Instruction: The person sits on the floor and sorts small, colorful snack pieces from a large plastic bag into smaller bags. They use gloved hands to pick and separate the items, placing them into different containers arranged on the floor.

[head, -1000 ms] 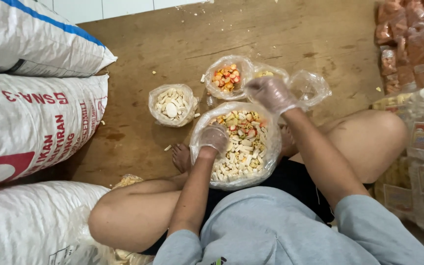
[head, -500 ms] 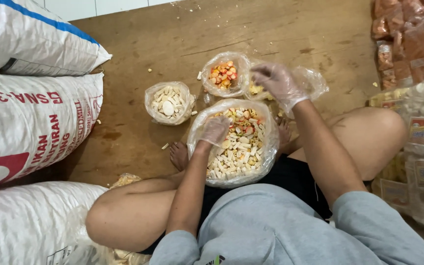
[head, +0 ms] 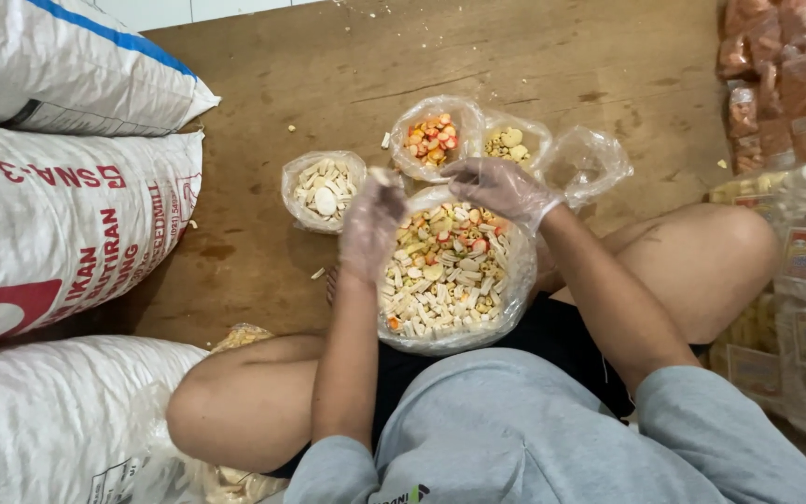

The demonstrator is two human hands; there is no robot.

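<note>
Pinching a small pale piece between gloved fingertips, the left hand (head: 372, 224) hovers at the far-left rim of the big bag of mixed snacks (head: 445, 271), which sits open in the person's lap between the crossed legs. The pinch is narrow, closed on that one white bit, and the fingers point away from the body toward the far side of the floor. The small bag of white pieces (head: 324, 189) lies just to the left and slightly farther out from this hand, nearer to it than to the other; its mouth opens upward.

The right hand (head: 496, 187), also in a thin clear glove, is cupped palm-down over the far edge of the mixed bag, fingers curled loosely; whether it holds anything cannot be told. Just beyond it stand a bag of orange pieces (head: 431, 138), a bag of yellowish round pieces (head: 512, 143) and a nearly empty clear bag (head: 590, 163) to the right.

Both forearms reach forward from the grey shirt, elbows bent. White woven sacks (head: 58, 224) are stacked along the left, and packaged snacks (head: 785, 84) fill the right edge of the wooden floor (head: 263, 84).
</note>
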